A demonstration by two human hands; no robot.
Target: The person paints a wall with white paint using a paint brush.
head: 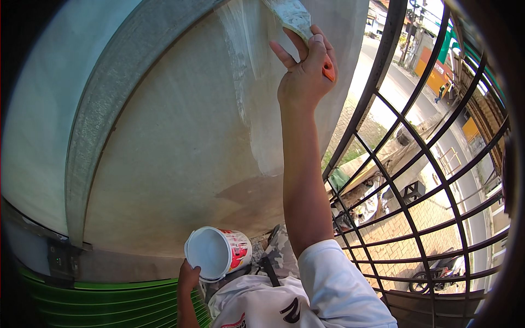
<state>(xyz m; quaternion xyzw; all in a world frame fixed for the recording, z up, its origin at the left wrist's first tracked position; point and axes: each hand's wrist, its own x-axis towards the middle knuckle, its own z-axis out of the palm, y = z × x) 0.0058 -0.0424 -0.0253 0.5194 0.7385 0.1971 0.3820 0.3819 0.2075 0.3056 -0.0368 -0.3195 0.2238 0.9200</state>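
Observation:
Raised high in front of me, my right hand (pixel 307 69) grips a paintbrush (pixel 293 16) with an orange handle end (pixel 328 69). The brush is coated in white paint, and its tip runs out of view at the top. It is up at a grey wall (pixel 180 123) that carries wet white streaks (pixel 242 61). Low at my waist, my left hand (pixel 190 275) holds a plastic paint bucket (pixel 239 252) by its rim. The bucket tilts to the left, its pale inside showing. Whether paint lies at its bottom is hard to tell.
A dark metal grille (pixel 404 119) stands close on my right, with a street and a parked motorcycle (pixel 439 272) beyond. A raised grey band (pixel 92 94) crosses the wall at left. Green ribbed slats (pixel 123 303) lie at lower left. Far off, a person (pixel 441 92) is on the street.

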